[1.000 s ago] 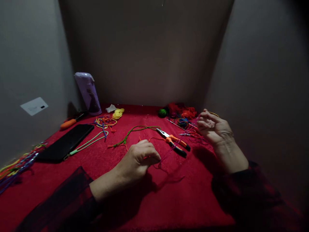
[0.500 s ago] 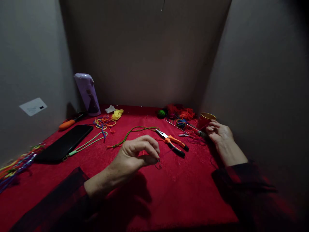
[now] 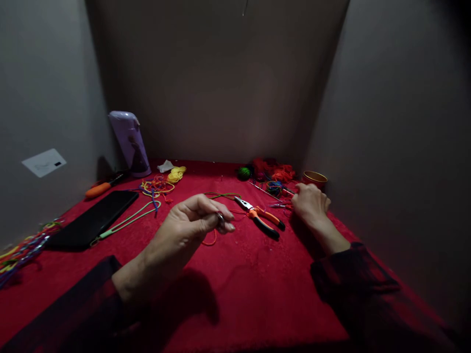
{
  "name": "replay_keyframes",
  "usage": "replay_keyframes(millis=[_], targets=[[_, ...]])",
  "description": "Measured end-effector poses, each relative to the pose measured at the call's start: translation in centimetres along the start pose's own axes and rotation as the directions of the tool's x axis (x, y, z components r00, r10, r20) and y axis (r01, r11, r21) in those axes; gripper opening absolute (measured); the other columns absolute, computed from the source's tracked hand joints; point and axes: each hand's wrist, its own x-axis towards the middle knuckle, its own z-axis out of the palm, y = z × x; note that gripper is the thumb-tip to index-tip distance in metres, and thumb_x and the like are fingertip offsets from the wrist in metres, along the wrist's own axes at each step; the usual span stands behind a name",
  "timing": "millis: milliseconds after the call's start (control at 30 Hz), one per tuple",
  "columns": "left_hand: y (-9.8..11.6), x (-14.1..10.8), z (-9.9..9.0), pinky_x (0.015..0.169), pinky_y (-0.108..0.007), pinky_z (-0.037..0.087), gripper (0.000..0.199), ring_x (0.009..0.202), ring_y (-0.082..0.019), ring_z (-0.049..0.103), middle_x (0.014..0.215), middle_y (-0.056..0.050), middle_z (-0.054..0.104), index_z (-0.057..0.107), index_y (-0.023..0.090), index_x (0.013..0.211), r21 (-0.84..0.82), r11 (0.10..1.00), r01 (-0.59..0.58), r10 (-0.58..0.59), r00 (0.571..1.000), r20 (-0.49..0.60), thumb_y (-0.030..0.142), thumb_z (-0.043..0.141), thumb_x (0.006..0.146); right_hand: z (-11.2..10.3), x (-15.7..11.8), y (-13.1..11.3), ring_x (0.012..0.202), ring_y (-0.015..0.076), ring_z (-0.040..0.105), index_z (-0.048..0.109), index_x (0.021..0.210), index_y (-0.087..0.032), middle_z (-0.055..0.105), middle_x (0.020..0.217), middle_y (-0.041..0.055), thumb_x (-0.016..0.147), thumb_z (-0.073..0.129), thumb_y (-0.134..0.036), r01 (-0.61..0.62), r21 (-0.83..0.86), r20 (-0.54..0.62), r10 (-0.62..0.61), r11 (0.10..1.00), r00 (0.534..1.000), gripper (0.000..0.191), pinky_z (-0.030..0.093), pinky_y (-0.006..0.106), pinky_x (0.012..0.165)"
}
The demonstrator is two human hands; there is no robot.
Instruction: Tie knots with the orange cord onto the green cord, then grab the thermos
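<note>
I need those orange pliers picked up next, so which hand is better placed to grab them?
Probably the right hand: it rests low beside the pliers, apparently holding nothing firmly. The left hand is raised, pinching a small ring.

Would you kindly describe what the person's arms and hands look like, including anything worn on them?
Both forearms are covered by long, dark sleeves that seem to carry a dim red and black check; the dim light makes the pattern hard to confirm. The cuffs end short of the wrists. The left hand and right hand are bare, with no gloves. No watch or bracelet shows; rings cannot be ruled out in this light.
</note>
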Motion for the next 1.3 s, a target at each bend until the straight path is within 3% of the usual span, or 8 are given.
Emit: replay_keyframes(millis=[100, 167, 233, 300, 567, 700, 933, 1300], targets=[[-1.1, 0.2, -0.1, 0.063, -0.026, 0.047, 0.009, 0.065, -0.014, 0.064, 0.076, -0.003, 0.069, 0.061, 0.015, 0.066, 0.046, 0.997, 0.056, -0.057, 0.998, 0.01, 0.009, 0.068, 0.069, 0.2, -2.9, -4.1, 0.082, 0.0186, 0.058, 0.067, 0.094, -0.02, 0.06, 0.097, 0.0084, 0.076, 0.054, -0.017, 0.148, 0.139, 0.077, -0.16, 0.979, 0.984, 0.023, 0.046, 0.03, 0.066], [-1.7, 0.3, -0.3, 0.066, -0.027, 0.048, 0.007, 0.067, -0.015, 0.064, 0.077, -0.004, 0.069, 0.062, 0.014, 0.068, 0.065, 0.994, 0.088, -0.09, 0.996, 0.03, 0.011, 0.066, 0.071, 0.5, -5.5, -6.7, 0.059, 0.0125, 0.055, 0.066, 0.098, -0.021, 0.061, 0.075, 0.0031, 0.086, 0.045, -0.031, 0.184, 0.284, 0.245, -0.257, 0.941, 0.935, 0.026, 0.044, 0.025, 0.051], [-2.1, 0.4, -0.6, 0.069, -0.027, 0.047, 0.005, 0.069, -0.014, 0.063, 0.077, -0.004, 0.069, 0.062, 0.014, 0.07, 0.083, 0.992, 0.095, -0.098, 0.995, 0.036, 0.012, 0.063, 0.075, 0.8, -8.0, -8.6, 0.052, 0.0113, 0.053, 0.057, 0.113, -0.019, 0.059, 0.07, 0.0021, 0.091, 0.036, -0.04, -0.035, 0.61, 0.573, -0.409, 0.792, 0.71, 0.037, 0.04, 0.022, 0.043], [-2.2, 0.4, -0.9, 0.07, -0.028, 0.047, 0.004, 0.069, -0.014, 0.062, 0.074, -0.003, 0.068, 0.062, 0.014, 0.072, 0.109, 0.99, 0.094, -0.096, 0.995, 0.011, 0.013, 0.062, 0.076, 1.1, -9.7, -9.3, 0.054, 0.0096, 0.053, 0.054, 0.114, -0.018, 0.059, 0.074, 0.0015, 0.089, 0.043, -0.04, -0.215, 0.707, 0.643, -0.485, 0.674, 0.592, 0.034, 0.039, 0.02, 0.044], [-2.2, 0.9, -1.4, 0.063, -0.023, 0.048, 0.004, 0.061, -0.011, 0.062, 0.066, -0.003, 0.067, 0.062, 0.01, 0.073, 0.13, 0.981, 0.142, -0.127, 0.985, -0.118, 0.013, 0.065, 0.072, 2.3, -10.5, -8.1, 0.041, 0.0044, 0.032, 0.055, 0.075, -0.015, 0.043, 0.051, -0.0068, 0.079, 0.062, -0.034, -0.371, 0.689, 0.688, -0.402, 0.622, 0.604, 0.021, 0.023, 0.018, 0.039], [-2.3, 0.9, -1.4, 0.062, -0.022, 0.047, 0.005, 0.059, -0.011, 0.06, 0.064, -0.003, 0.066, 0.062, 0.01, 0.074, 0.156, 0.976, 0.155, -0.136, 0.983, -0.124, 0.014, 0.064, 0.072, 2.1, -10.5, -8.0, 0.047, 0.0059, 0.032, 0.055, 0.074, -0.015, 0.042, 0.055, -0.0055, 0.082, 0.057, -0.033, -0.262, 0.665, 0.686, -0.433, 0.699, 0.585, 0.02, 0.024, 0.019, 0.043], [-2.7, 0.6, -1.2, 0.045, -0.02, 0.041, 0.01, 0.048, -0.008, 0.05, 0.059, 0.0, 0.06, 0.058, 0.012, 0.069, 0.292, 0.923, 0.25, -0.171, 0.947, -0.271, 0.018, 0.066, 0.068, 2.2, -11.1, -7.7, 0.057, 0.0087, 0.036, 0.049, 0.073, -0.016, 0.043, 0.062, -0.0044, 0.087, 0.048, -0.02, 0.189, 0.57, 0.629, -0.573, 0.8, 0.526, 0.014, 0.029, 0.022, 0.053], [-2.9, 0.3, -0.8, 0.039, -0.019, 0.037, 0.007, 0.039, -0.006, 0.045, 0.054, 0.003, 0.054, 0.058, 0.013, 0.069, 0.459, 0.845, 0.274, -0.133, 0.939, -0.316, 0.019, 0.061, 0.069, 2.6, -11.4, -7.5, 0.061, 0.0087, 0.036, 0.048, 0.079, -0.017, 0.042, 0.067, -0.0039, 0.085, 0.044, -0.009, 0.262, 0.59, 0.63, -0.639, 0.764, 0.443, 0.01, 0.032, 0.02, 0.057]])
